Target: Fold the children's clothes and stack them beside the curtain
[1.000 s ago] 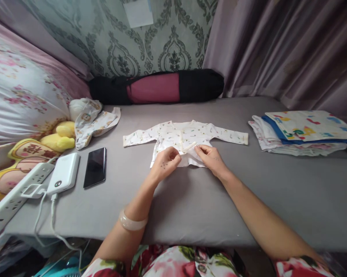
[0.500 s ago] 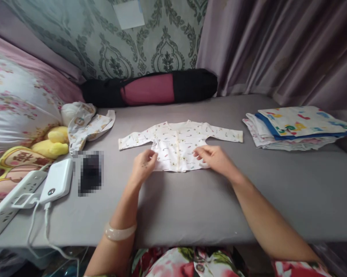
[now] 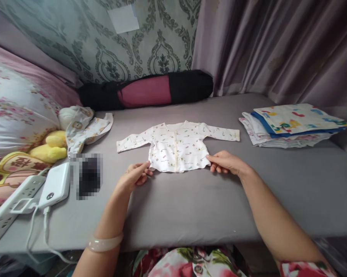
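Observation:
A small white baby shirt (image 3: 177, 148) with a scattered print lies face up on the grey sheet, its two sleeves stretched out to the sides. Its front placket runs down the middle. My left hand (image 3: 135, 175) pinches the shirt's lower left corner between thumb and fingers. At the lower right corner, my right hand (image 3: 227, 163) grips the hem the same way. The bottom edge sags slightly between the two hands.
Folded clothes (image 3: 294, 125) are stacked at the right. A long black and maroon bag (image 3: 144, 90) lies along the wall. On the left are a baby hat (image 3: 88, 127), plush toys (image 3: 50, 148), a power bank (image 3: 54, 184), a power strip (image 3: 13, 206) and a blurred dark object (image 3: 89, 177).
Both hands have moved outward from over the shirt's lower front to its bottom corners and taken hold there. The view has shifted slightly.

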A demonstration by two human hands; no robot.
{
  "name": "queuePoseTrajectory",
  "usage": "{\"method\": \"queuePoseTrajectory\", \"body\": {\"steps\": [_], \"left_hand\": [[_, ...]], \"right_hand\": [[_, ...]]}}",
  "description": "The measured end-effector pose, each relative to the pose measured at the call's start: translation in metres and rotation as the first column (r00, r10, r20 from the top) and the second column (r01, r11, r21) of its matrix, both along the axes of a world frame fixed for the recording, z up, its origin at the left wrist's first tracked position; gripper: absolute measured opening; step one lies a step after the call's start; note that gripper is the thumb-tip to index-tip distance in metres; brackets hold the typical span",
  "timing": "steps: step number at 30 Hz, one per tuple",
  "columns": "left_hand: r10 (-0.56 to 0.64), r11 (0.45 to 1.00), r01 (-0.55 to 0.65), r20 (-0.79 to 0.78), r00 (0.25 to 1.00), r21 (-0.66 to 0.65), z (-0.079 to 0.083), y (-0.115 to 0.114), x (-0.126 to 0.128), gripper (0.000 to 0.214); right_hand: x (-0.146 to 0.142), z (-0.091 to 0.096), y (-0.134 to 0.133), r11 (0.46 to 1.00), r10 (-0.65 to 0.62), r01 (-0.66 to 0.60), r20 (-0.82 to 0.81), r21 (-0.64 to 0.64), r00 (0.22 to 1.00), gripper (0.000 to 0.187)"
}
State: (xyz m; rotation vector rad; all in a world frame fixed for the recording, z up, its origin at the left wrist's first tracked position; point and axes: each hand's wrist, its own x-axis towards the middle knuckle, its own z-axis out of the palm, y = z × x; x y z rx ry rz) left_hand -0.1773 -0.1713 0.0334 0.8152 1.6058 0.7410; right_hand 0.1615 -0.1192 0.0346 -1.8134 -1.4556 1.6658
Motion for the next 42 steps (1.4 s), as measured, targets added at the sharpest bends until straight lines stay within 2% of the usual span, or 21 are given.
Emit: {"method": "queuePoseTrajectory", "body": {"steps": [5, 9, 13, 16, 19, 22, 27, 31, 33, 35, 37, 39, 40, 41, 42], "left_hand": [[-0.068, 0.990, 0.086, 0.155, 0.986, -0.110, -0.001, 0.005, -0.008, 0.043], [-0.111, 0.988, 0.126, 0.166, 0.980, -0.086, 0.000, 0.008, -0.011, 0.042], [-0.105, 0.993, 0.109, 0.075, 0.992, -0.046, -0.001, 0.012, -0.017, 0.046], [-0.085, 0.996, 0.083, -0.047, 0.995, -0.032, -0.003, 0.013, -0.022, 0.042], [-0.122, 0.993, 0.118, -0.184, 0.975, -0.032, -0.001, 0.014, -0.023, 0.041], [-0.164, 0.986, 0.163, -0.276, 0.947, -0.028, 0.002, 0.014, -0.020, 0.042], [-0.248, 0.967, 0.254, -0.384, 0.889, -0.035, 0.004, 0.016, -0.022, 0.039], [-0.322, 0.941, 0.333, -0.479, 0.817, -0.064, 0.006, 0.018, -0.034, 0.031], [-0.305, 0.932, 0.360, -0.601, 0.739, -0.031, 0.012, 0.020, -0.037, 0.027], [-0.225, 0.923, 0.381, -0.742, 0.631, 0.044, 0.019, 0.023, -0.034, 0.023], [-0.133, 0.895, 0.426, -0.832, 0.539, 0.133, 0.023, 0.029, -0.019, 0.020], [-0.096, 0.824, 0.522, -0.854, 0.511, 0.220, 0.021, 0.036, 0.007, 0.018], [-0.088, 0.769, 0.581, -0.856, 0.510, 0.267, 0.016, 0.041, 0.023, 0.016], [-0.088, 0.680, 0.658, -0.855, 0.511, 0.324, 0.010, 0.046, 0.041, 0.016], [-0.093, 0.593, 0.719, -0.855, 0.510, 0.364, 0.002, 0.050, 0.058, 0.017]], "right_hand": [[0.009, 0.001, 0.002, 0.997, 0.045, -0.052, -0.111, -0.055, 0.993, 0.033], [0.011, 0.000, 0.002, 0.995, 0.088, -0.092, -0.100, -0.038, 0.991, 0.037], [0.013, 0.000, 0.003, 0.995, 0.100, -0.100, -0.010, -0.010, 0.995, 0.041], [0.009, 0.003, 0.003, 0.997, 0.062, -0.067, 0.139, 0.025, 0.988, 0.036], [0.003, 0.005, 0.003, 0.997, 0.049, -0.065, 0.284, 0.049, 0.958, 0.030], [0.001, 0.003, 0.002, 0.992, 0.073, -0.103, 0.331, 0.076, 0.941, 0.026], [0.008, -0.002, 0.001, 0.974, 0.125, -0.184, 0.359, 0.135, 0.925, 0.024], [0.012, 0.006, 0.002, 0.957, 0.192, -0.260, 0.400, 0.125, 0.896, 0.029], [0.010, 0.016, 0.003, 0.936, 0.260, -0.341, 0.476, 0.091, 0.840, 0.032], [0.003, 0.026, 0.003, 0.905, 0.286, -0.418, 0.614, 0.080, 0.735, 0.033], [-0.011, 0.033, 0.003, 0.884, 0.165, -0.436, 0.761, 0.167, 0.627, 0.029], [-0.032, 0.030, 0.003, 0.833, -0.035, -0.431, 0.810, 0.347, 0.585, 0.029], [-0.043, 0.024, 0.004, 0.779, -0.082, -0.456, 0.791, 0.431, 0.607, 0.034], [-0.054, 0.017, 0.005, 0.708, -0.051, -0.518, 0.767, 0.479, 0.639, 0.037], [-0.064, 0.008, 0.006, 0.613, 0.002, -0.592, 0.749, 0.522, 0.663, 0.038]]}}
